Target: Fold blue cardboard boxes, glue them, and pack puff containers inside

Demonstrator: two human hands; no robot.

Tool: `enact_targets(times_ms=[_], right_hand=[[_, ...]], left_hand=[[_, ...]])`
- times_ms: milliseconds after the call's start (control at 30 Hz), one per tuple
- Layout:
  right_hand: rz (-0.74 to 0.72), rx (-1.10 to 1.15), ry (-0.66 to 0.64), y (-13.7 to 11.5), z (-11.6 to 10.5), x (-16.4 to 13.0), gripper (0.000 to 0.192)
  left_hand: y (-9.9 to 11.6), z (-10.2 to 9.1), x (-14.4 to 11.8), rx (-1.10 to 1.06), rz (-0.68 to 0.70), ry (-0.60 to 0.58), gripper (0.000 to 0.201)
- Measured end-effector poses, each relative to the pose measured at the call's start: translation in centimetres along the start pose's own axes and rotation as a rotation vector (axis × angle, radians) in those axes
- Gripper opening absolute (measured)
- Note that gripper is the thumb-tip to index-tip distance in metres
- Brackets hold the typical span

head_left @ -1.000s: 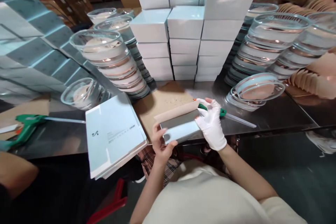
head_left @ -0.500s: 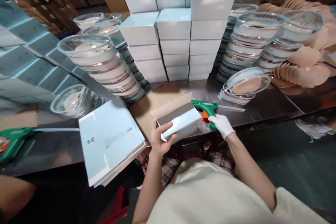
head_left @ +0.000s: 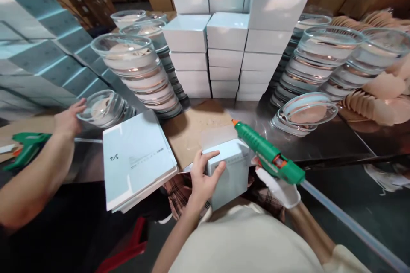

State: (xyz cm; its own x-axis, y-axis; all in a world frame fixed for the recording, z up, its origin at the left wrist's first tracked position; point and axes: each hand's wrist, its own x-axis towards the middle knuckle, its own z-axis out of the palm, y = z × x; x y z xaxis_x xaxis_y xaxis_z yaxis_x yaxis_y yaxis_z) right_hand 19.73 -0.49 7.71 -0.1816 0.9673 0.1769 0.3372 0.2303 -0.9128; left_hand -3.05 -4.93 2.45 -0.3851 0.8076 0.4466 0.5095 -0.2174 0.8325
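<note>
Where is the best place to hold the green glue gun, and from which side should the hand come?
The green glue gun is best gripped at its handle, the thick rear end near the gloved right hand, coming from below and behind. Its orange nozzle points up and away toward the box held by the left hand, so the front is probably hot, and the clear glue stick trails from the back.

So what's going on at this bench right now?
A person holds a small pale-blue cardboard box at the table's near edge, bare left hand gripping its side. Their white-gloved right hand holds a green glue gun, orange tip pointing at the box's open flap. At the left, a co-worker's hand touches a clear glass bowl. Stacks of pale-blue boxes and glass bowls stand behind.
</note>
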Motion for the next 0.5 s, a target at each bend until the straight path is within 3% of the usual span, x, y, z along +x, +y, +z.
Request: enact_targets(times_ms=[133, 300, 400, 500], right_hand=[[-0.223, -0.132, -0.11, -1.2, 1.1, -0.7, 0.014], [-0.426, -0.355, -0.102, -1.2, 2.7, 0.2, 0.015], [-0.352, -0.401, -0.09, 0.0, 2.4, 0.0, 0.018], [-0.131, -0.263, -0.028, 1.9, 1.2, -0.1, 0.023]], left_hand=[[0.6, 0.1, 0.0, -0.009, 0.051, -0.011, 0.024], [1.2, 0.1, -0.2, -0.031, 0.121, -0.013, 0.016], [1.0, 0.0, -0.5, -0.019, 0.102, -0.009, 0.018], [0.3, -0.6, -0.8, -0.003, 0.042, 0.023, 0.026]])
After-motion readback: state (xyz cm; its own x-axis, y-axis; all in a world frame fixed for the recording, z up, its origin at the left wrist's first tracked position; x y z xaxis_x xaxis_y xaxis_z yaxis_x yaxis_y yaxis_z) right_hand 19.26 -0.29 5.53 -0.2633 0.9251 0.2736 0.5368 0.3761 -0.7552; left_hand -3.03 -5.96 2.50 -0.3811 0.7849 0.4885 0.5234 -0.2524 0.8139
